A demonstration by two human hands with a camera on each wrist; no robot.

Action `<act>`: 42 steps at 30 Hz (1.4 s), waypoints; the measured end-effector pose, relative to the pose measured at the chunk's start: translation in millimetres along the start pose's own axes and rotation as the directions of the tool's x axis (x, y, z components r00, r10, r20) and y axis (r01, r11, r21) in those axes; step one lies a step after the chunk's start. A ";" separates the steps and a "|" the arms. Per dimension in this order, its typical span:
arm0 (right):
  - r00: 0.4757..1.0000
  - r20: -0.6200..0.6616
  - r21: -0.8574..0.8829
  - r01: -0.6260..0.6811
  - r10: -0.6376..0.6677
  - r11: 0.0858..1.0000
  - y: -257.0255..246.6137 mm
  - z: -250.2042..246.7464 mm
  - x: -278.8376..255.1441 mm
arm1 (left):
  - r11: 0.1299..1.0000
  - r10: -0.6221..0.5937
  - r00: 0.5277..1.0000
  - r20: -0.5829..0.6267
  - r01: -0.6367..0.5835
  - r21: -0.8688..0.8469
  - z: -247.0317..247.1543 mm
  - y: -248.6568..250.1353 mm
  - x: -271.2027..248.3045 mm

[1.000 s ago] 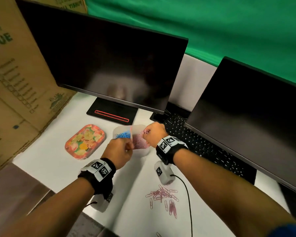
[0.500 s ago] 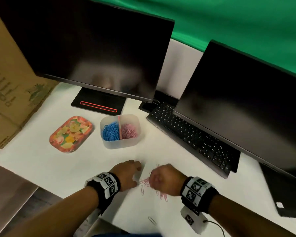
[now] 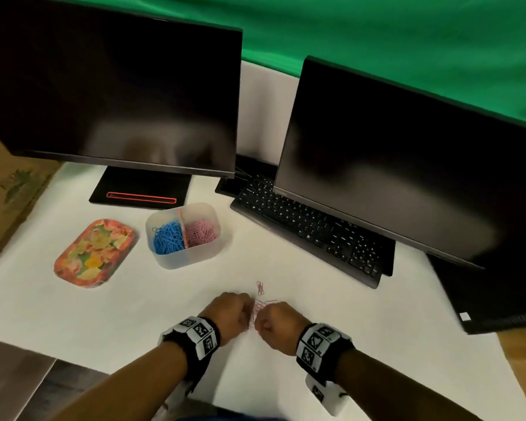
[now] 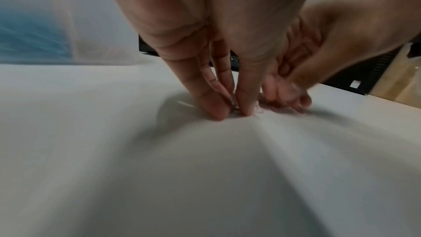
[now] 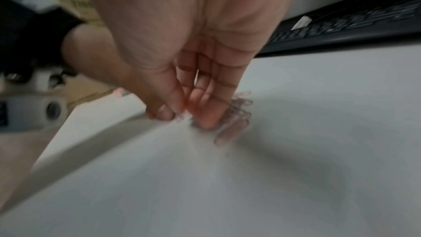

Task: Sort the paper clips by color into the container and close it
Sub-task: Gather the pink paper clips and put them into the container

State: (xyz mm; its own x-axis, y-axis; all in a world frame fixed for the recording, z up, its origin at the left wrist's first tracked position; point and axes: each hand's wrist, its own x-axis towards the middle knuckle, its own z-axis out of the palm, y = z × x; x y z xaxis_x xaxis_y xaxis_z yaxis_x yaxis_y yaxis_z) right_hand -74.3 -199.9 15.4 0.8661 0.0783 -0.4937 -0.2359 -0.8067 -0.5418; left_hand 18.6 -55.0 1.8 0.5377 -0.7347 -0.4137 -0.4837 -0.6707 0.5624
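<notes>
Leftmost, the floral lid point(image 3: 94, 253) lies on the white surface point(image 3: 362, 314) beside the open container point(image 3: 183, 235), blue clips point(image 3: 168, 238) left, pink clips point(image 3: 201, 233) right. Nearer me, my left hand point(image 3: 230, 314) pinches loose pink paper clips point(image 3: 258, 311); my right hand point(image 3: 278, 325), fingers point(image 5: 208, 114) bunched, pinches the same pile.

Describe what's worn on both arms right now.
Bare forearms, no sleeves. Each wrist carries a black band with white blocks printed with black square markers: left wrist band, right wrist band. A white camera housing hangs under the right wrist.
</notes>
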 end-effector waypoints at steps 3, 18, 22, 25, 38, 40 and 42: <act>0.983 -0.179 -0.018 -0.031 0.028 0.999 5.3 -19.2 3.8 | 0.996 -0.091 0.995 -0.046 0.092 0.007 -0.4 -6.9 -0.4; 0.989 -0.150 -0.043 -0.012 0.005 0.999 30.9 -4.7 -14.4 | 0.999 -0.030 0.998 -0.050 0.029 -0.026 8.6 4.7 11.2; 0.959 -0.184 -0.068 -0.231 0.215 0.971 48.8 -4.6 -34.0 | 0.998 -0.053 0.997 0.061 0.051 0.036 4.1 0.3 12.9; 0.964 -0.151 -0.014 -0.222 0.218 0.975 44.8 5.7 -30.6 | 0.997 -0.001 0.997 0.083 -0.006 0.079 7.0 5.9 14.9; 0.967 -0.236 0.010 -0.101 0.100 0.995 21.7 8.8 8.4 | 0.999 0.021 0.999 -0.039 -0.019 0.039 10.7 19.2 17.7; 0.970 -0.226 -0.027 -0.102 0.093 0.994 21.2 5.7 11.5 | 0.998 0.024 0.999 -0.046 -0.022 0.053 9.2 17.8 17.5; 0.971 -0.219 -0.045 -0.110 0.097 0.993 22.3 2.4 14.3 | 0.998 0.025 0.998 -0.050 -0.022 0.064 6.8 15.5 17.2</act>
State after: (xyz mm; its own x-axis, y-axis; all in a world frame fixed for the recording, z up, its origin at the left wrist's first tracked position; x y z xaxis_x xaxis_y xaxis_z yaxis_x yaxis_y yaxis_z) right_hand -68.2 -215.3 -5.4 0.9143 -0.1304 -0.3834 -0.3092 -0.8362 -0.4530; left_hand 15.6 -78.7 -1.5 0.5590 -0.7454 -0.3631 -0.5389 -0.6595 0.5241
